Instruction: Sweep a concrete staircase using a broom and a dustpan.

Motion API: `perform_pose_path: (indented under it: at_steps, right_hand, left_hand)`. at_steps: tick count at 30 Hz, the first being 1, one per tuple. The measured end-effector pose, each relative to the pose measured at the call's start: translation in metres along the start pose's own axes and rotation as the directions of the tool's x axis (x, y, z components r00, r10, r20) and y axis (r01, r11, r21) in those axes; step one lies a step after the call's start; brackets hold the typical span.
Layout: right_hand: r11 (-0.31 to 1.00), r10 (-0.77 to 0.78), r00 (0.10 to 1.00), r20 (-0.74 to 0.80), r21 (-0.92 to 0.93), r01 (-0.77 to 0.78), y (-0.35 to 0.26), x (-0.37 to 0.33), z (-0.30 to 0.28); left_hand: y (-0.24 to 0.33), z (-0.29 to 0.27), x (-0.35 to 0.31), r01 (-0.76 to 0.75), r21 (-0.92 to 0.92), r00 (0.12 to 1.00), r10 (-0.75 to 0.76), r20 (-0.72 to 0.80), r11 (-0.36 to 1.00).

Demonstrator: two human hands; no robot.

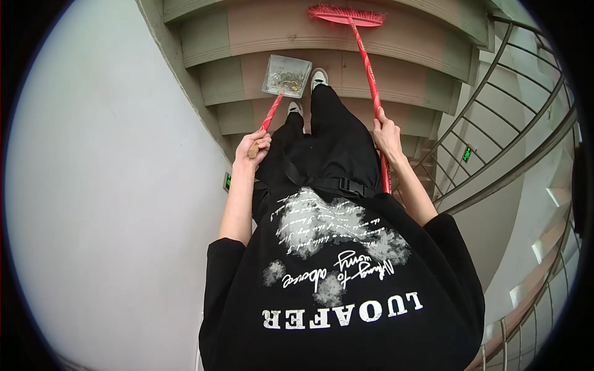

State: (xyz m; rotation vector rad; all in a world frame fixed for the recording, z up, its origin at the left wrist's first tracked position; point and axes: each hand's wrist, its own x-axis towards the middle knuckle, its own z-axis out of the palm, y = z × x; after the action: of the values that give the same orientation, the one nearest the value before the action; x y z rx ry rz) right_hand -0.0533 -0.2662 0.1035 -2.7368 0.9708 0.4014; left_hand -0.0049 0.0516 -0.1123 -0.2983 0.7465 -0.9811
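Note:
My left hand (253, 145) is wrapped round the red handle of a dustpan (288, 67), close to its wooden end. The dustpan's grey pan hangs over a stair tread, just left of my front shoe, with some dusty debris lying inside it. In my right hand (388, 136) is the long red handle of a broom (365, 55), which slants up and away from me. Its pink-red bristle head (346, 15) rests on a higher step ahead, right of the middle. The lower end of the broom handle passes beside my waist.
Curved stairs (272, 31) with beige and pinkish treads rise ahead. A white wall (111, 204) runs along the left. Metal railings (495, 117) curve down the right side. My shoes (319, 78) stand on the steps, one higher than the other. Small green-lit signs (466, 153) show on both sides.

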Motion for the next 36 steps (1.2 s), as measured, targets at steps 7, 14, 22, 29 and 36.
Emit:
perform_pose_path:
  at_steps: [7, 14, 22, 29, 36]
  right_hand:
    - [0.95, -0.245, 0.961, 0.125, -0.167, 0.264, -0.058, -0.05, -0.01]
    - [0.896, -0.327, 0.903, 0.279, -0.213, 0.39, -0.09, -0.073, -0.045]
    - [0.965, -0.246, 0.903, 0.352, 0.176, 0.194, -0.024, -0.124, -0.032]
    - [0.631, 0.147, 0.803, 0.577, 0.57, -0.526, 0.027, -0.131, -0.059]
    - [0.413, 0.313, 0.815, 0.487, 0.703, -0.579, 0.104, -0.094, -0.1]
  left_hand:
    - [-0.014, 0.053, -0.044, -0.123, -0.132, 0.99, 0.131, 0.057, 0.984]
    - [0.031, 0.107, -0.04, -0.189, -0.095, 0.972, 0.2, 0.12, 0.977]
    - [0.032, 0.071, -0.031, -0.216, 0.001, 0.976, 0.216, 0.035, 0.976]
    - [0.018, 0.06, -0.041, -0.146, -0.147, 0.989, 0.139, -0.057, 0.978]
    - [-0.008, 0.062, -0.049, -0.274, -0.081, 0.96, 0.267, -0.088, 0.958]
